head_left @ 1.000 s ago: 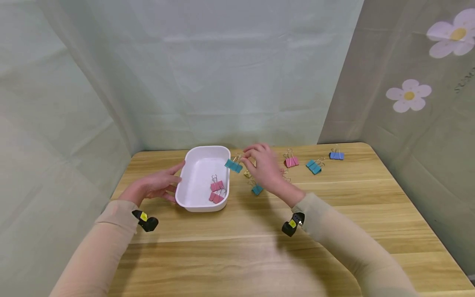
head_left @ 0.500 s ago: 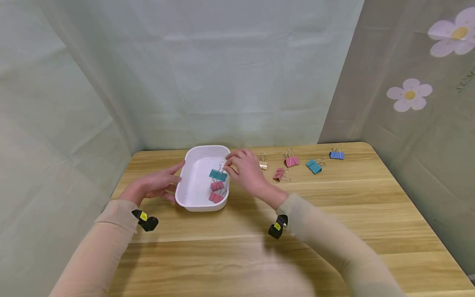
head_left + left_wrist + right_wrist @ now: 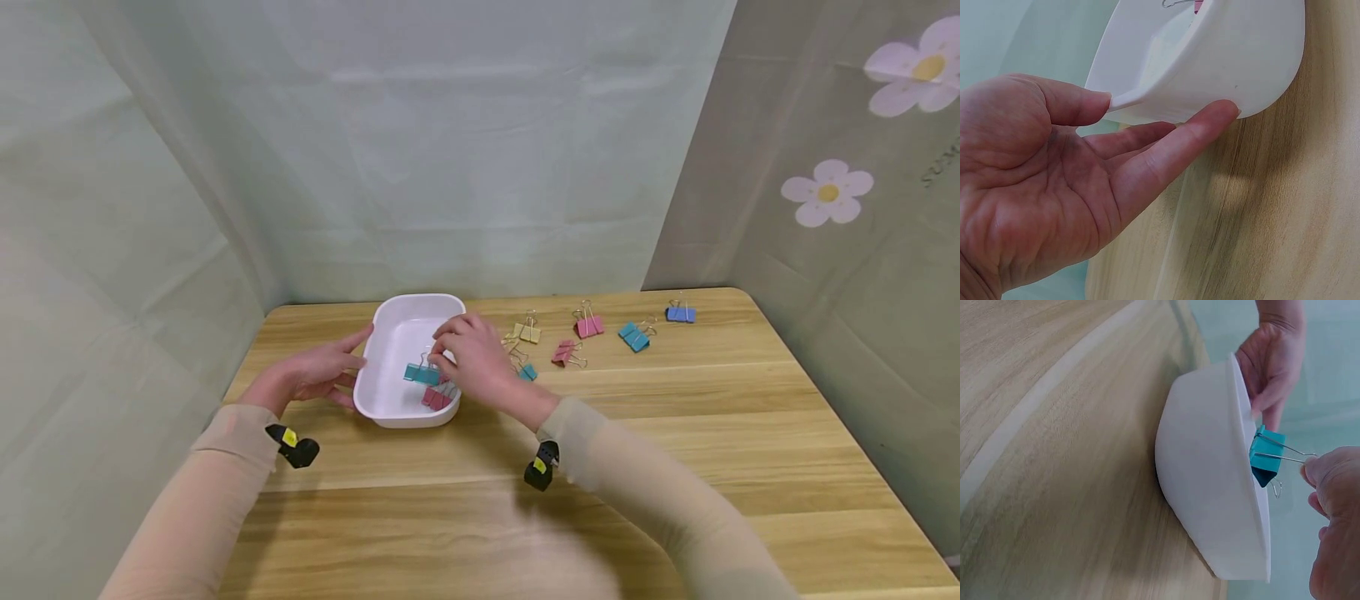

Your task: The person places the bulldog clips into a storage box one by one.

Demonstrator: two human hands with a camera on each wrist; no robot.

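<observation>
The right hand (image 3: 472,362) has its fingers (image 3: 1325,472) pinched on the wire loops of a teal binder clip (image 3: 422,373), which hangs just over the inside of the white tray (image 3: 390,325), above its right half and close to the pink clips (image 3: 437,398) already lying in it. In the right wrist view the teal binder clip (image 3: 1266,457) sits at the tray's rim, held by the wire handles alone. I judge it light and stiff: painted spring steel with thin, springy wire arms. The loops are the sensible hold, since the smooth body is small and likely slippery; held this way it can swing, and it will probably rattle when let go rather than suffer any harm.

The left hand (image 3: 311,375) lies against the tray's left wall, its fingers (image 3: 1166,147) straight and relaxed, fingertips and thumb touching the outer wall without curling round it. The tray (image 3: 1222,69) looks like thin, light plastic that would slide on the desk (image 3: 675,433) if not steadied.

It stands near the far left corner of the desk. Along the far edge lie a yellow clip (image 3: 527,332), a pink clip (image 3: 588,325), a teal clip (image 3: 634,336) and a blue clip (image 3: 680,313).

No brand, label or writing can be read on the clips or tray.
</observation>
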